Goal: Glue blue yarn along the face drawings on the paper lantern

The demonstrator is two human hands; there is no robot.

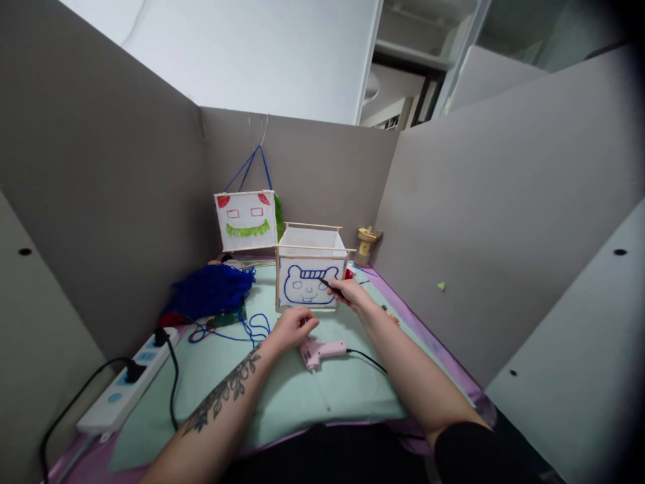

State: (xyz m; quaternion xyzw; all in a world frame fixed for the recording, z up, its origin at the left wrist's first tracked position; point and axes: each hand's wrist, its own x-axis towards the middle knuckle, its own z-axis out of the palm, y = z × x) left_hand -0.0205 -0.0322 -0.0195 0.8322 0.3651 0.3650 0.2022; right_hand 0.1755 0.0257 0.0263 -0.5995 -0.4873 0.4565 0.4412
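A white paper lantern box [308, 282] with a wooden stick frame stands on the pale green mat [282, 396]. Its front panel bears a blue drawn bear face. My right hand [351, 293] holds a dark marker [330, 286] with its tip on the right side of that face. My left hand [292, 328] rests with curled fingers on the mat just below the box's lower front edge, holding nothing that I can see. A pink glue gun [322, 351] lies on the mat just right of my left hand.
A second lantern [246, 220] with a red and green face hangs by blue strings at the back. Blue yarn [211, 290] is piled at the left. A white power strip [125, 390] lies at the left edge. A small yellow bottle [365, 245] stands in the back corner. Grey partitions enclose the desk.
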